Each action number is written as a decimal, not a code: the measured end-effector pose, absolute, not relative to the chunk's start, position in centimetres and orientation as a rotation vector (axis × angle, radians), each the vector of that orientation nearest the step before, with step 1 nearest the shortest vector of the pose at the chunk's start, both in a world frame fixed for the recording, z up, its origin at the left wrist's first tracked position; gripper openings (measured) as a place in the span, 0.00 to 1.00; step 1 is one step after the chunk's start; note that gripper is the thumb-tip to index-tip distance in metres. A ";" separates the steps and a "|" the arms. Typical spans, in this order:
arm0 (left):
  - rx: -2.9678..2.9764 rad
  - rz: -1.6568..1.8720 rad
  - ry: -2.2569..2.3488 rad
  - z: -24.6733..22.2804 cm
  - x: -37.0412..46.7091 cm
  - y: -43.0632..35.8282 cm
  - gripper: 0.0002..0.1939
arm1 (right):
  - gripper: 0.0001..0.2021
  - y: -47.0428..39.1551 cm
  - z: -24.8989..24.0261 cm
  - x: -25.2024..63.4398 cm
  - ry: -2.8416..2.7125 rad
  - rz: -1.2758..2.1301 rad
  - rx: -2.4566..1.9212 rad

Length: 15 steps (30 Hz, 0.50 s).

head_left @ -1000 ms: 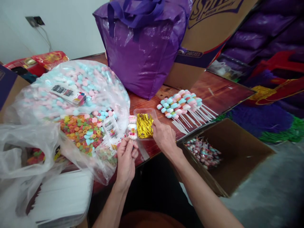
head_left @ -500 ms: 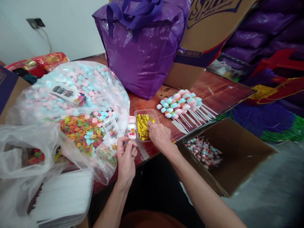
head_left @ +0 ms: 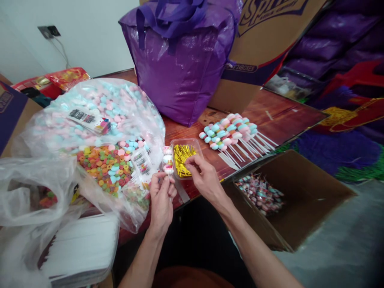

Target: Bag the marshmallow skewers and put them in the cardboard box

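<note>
1. Over the table (head_left: 279,114), close to its near edge, my left grip (head_left: 162,200) is closed on the lower end of a wrapped candy stick (head_left: 168,160), held upright with its stacked sweets and printed wrapper above my fingers.
2. My right grip (head_left: 207,182) is just to the right, thumb and forefinger drawn close together at the right side of a clear tray (head_left: 198,146); I cannot tell whether anything is pinched between them.
3. The tray sits near the table's near edge, just beside the wrapped candy stick, and is filled with shiny gold ties (head_left: 183,155).
4. Left of my left grip lie printed clear sleeves (head_left: 144,166), then a spread of coloured ring sweets (head_left: 103,164).
5. Behind those, towards the table's far left corner, a big clear bag (head_left: 105,96) bulges with pink and blue sweets, a stack of printed packets (head_left: 90,120) on top.
6. To the right, by the near edge, unwrapped candy skewers (head_left: 229,128) lie in a row, their white sticks pointing towards that edge.
7. Towards the far edge stands a purple bag (head_left: 183,72).
8. Below the near edge on the right, an open carton (head_left: 315,200) holds a heap of wrapped sweets (head_left: 261,194).
</note>
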<state>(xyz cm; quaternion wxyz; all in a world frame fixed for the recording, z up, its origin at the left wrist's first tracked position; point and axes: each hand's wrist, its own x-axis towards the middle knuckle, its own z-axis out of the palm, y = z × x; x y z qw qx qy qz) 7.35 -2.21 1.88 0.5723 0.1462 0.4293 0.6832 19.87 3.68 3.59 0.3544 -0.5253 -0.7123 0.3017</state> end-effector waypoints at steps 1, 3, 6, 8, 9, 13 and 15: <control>0.349 1.583 1.005 2.0 7.4 -2.2 0.16 | 0.07 3.0 3.2 19.9 -1.802 0.873 -1.247; 0.372 1.536 0.994 2.3 7.7 -2.5 0.15 | 0.07 1.7 2.6 19.7 -1.747 1.006 -1.124; 0.424 1.485 0.965 2.5 8.3 -3.0 0.14 | 0.06 0.1 2.1 19.2 -1.646 1.008 -1.176; 0.471 1.479 0.971 2.5 8.6 -3.4 0.14 | 0.06 -0.6 2.2 19.1 -1.604 0.950 -1.235; 0.491 1.480 0.985 2.5 8.8 -3.5 0.14 | 0.06 -0.8 2.2 19.1 -1.607 0.924 -1.250; 0.474 1.495 1.031 2.1 9.2 -3.4 0.16 | 0.06 -1.3 2.2 19.4 -1.648 0.905 -1.259; 0.417 1.471 1.008 2.2 9.2 -3.3 0.18 | 0.07 -1.6 1.9 19.5 -1.601 0.987 -1.242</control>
